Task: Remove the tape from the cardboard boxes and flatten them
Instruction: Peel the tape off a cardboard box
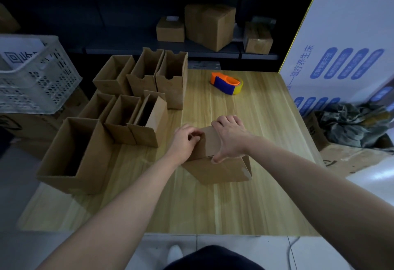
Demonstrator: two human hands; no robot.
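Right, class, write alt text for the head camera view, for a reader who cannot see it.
Two bare hands work on a closed cardboard box on a wooden table: the right hand grips it from above, the left hand curls its fingers at its left edge. Open-topped boxes stand to the left, an orange and blue tape dispenser lies beyond.

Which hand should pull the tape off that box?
Probably the left hand: its fingers curl at the edge of the box, while the right hand spans the top, holding it steady.
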